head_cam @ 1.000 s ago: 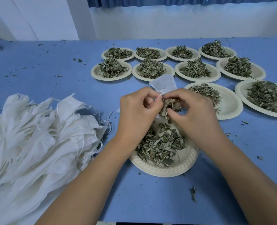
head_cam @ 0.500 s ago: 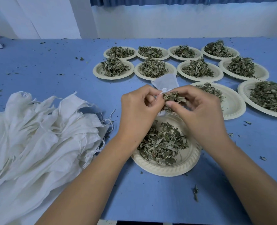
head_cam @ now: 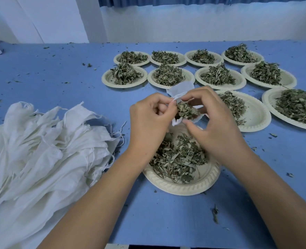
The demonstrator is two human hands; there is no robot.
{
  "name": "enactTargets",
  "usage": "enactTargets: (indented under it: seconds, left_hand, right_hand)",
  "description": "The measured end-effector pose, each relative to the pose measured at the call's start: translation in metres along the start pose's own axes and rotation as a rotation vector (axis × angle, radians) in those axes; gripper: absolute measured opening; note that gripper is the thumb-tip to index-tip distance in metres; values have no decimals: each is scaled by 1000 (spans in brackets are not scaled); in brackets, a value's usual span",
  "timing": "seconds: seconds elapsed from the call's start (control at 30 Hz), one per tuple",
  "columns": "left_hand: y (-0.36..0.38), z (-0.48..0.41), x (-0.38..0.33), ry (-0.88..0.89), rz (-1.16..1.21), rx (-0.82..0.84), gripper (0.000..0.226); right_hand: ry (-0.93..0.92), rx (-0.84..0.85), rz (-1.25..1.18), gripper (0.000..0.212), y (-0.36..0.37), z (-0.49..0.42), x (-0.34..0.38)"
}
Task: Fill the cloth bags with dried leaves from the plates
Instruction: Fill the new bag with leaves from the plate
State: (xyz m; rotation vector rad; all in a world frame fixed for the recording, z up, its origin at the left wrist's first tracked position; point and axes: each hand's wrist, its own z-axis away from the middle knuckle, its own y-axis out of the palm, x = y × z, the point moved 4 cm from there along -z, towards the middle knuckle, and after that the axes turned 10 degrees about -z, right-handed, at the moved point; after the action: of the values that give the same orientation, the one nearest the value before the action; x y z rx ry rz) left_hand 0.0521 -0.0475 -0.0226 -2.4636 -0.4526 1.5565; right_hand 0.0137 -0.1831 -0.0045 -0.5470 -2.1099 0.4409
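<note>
A small white cloth bag [head_cam: 181, 88] hangs between my hands above the nearest plate [head_cam: 182, 186], its mouth toward me. My left hand [head_cam: 149, 121] pinches the bag's rim on the left side. My right hand [head_cam: 209, 119] holds a clump of dried leaves [head_cam: 186, 110] between thumb and fingers at the bag's mouth. The nearest plate below still carries a loose heap of dried leaves [head_cam: 179, 157]. Most of the bag is hidden behind my hands.
A big pile of white cloth bags [head_cam: 41, 150] with drawstrings lies on the left of the blue table [head_cam: 59, 83]. Several more plates of dried leaves [head_cam: 218, 76] stand in rows at the back and right. Leaf crumbs are scattered over the table.
Both hands have lifted slightly with the bag. The clump of leaves in my right hand now sits higher, at the bag's opened mouth.
</note>
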Motion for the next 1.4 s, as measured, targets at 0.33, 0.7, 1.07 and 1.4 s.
enactTargets:
  seconds: [0.33,0.7,1.07,1.4]
  left_hand:
    - [3,4,-5,49,5,56,13]
    - [-1,2,-4,8,4,-3,11]
    - [-2,2,-5,15,48,3,14]
    - [-3,1,-1,-15,40,-14,12]
  right_hand:
    - [-247,-132,113,16,-1,4,5]
    - [-211,-144,-35,12,-6,3,8]
    - [-274,-212,171,30,-8,5,13]
    - [-239,-182,224,34,-13,5,11]
